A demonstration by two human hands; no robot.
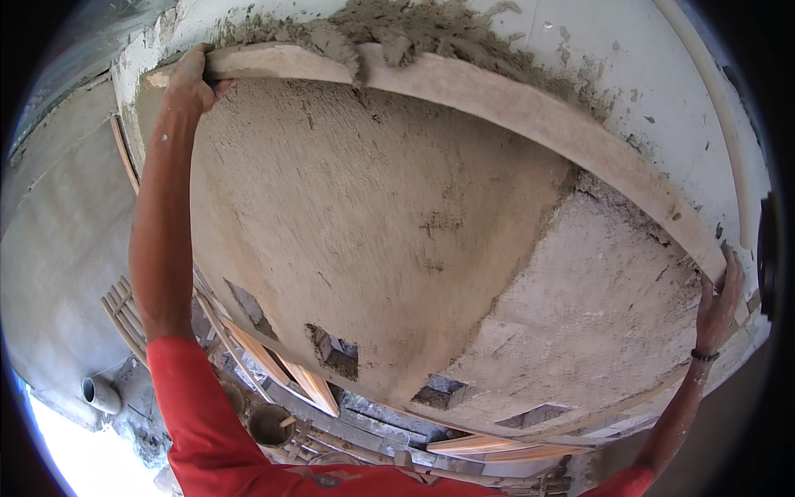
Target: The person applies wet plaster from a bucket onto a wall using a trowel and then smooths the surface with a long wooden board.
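A long pale wooden straightedge point(505, 89) spans the upper part of the wall, bowed by the lens. My left hand point(190, 81) is closed around its left end, thumb beneath the lower edge. At the far right my right hand point(719, 306) grips the other end; some of its fingers are hidden behind the board. Wet grey mortar point(439, 31) is heaped along the board's upper edge, and a lump hangs over its face. Below it lies smooth, damp plaster point(356, 182), bordered on the right by a paler, rougher wall patch point(596, 282).
Several square holes point(338, 352) pierce the lower wall. Beneath are wooden boards point(310, 383), a bucket point(270, 425) with a handle in it, and scaffold poles. A pipe end point(99, 395) and a ladder-like frame point(124, 315) are at left. A pale pipe point(719, 91) runs down the upper right.
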